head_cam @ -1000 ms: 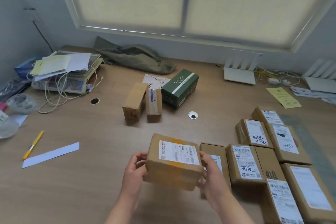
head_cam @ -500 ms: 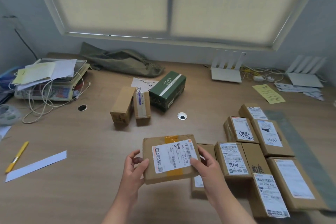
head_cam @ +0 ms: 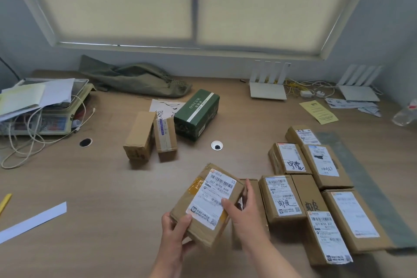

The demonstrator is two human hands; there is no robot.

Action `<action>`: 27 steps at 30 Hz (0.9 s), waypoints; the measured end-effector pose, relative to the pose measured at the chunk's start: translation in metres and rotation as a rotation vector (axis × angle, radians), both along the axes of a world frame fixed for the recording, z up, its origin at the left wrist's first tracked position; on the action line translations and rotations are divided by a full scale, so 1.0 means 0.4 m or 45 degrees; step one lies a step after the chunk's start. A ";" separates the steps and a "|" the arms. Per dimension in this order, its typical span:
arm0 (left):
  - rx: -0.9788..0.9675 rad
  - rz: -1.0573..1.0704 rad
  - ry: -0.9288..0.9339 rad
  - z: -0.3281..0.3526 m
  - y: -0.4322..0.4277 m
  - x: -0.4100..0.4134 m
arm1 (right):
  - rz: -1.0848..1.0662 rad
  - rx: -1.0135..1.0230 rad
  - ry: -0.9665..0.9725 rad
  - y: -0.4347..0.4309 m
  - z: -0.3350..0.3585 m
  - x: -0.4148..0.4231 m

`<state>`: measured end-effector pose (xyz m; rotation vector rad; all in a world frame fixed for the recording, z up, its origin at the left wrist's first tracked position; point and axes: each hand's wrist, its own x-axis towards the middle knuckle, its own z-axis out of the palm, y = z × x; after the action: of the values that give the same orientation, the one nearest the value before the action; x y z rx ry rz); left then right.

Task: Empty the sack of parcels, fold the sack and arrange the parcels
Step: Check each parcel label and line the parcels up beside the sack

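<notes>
I hold a brown cardboard parcel (head_cam: 208, 204) with a white shipping label above the desk's near middle. My left hand (head_cam: 174, 236) grips its near left corner, thumb on the label. My right hand (head_cam: 242, 212) grips its right side, thumb on the label. The parcel is turned diagonally, label up. Several labelled brown parcels (head_cam: 316, 189) lie packed together at the right. Two small brown boxes (head_cam: 150, 135) and a green box (head_cam: 197, 114) stand in the middle. The olive sack (head_cam: 135, 79) lies crumpled at the back by the wall.
A scale heaped with papers and cables (head_cam: 42, 106) sits at the left. Two white routers (head_cam: 268, 88) with cords stand at the back right, near a yellow slip (head_cam: 318, 111). A white paper strip (head_cam: 33, 222) and a yellow pen (head_cam: 4, 202) lie at the near left.
I have tilted the parcel's label face up toward me and rotated it from level to diagonal. My right thumb has moved onto the label.
</notes>
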<state>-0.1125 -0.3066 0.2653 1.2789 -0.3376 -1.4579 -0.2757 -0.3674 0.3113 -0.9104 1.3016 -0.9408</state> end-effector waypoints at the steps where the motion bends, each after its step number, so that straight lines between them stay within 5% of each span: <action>1: 0.013 -0.002 0.002 -0.007 -0.008 -0.006 | -0.006 0.021 -0.027 -0.005 -0.007 0.006; 10: -0.081 -0.202 -0.139 -0.004 -0.115 -0.023 | -0.121 -0.027 0.113 -0.072 0.002 0.020; 15: -0.167 -0.416 -0.410 -0.001 -0.208 -0.046 | -0.024 -0.085 0.142 -0.158 0.032 -0.038; 27: -0.163 -0.584 -0.647 0.013 -0.551 -0.211 | 0.105 -0.214 0.494 -0.482 0.007 -0.217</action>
<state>-0.1969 -0.5268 0.2705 1.5204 -1.1044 -1.4309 -0.3627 -0.5601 0.3142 -1.3157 1.5110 -0.8437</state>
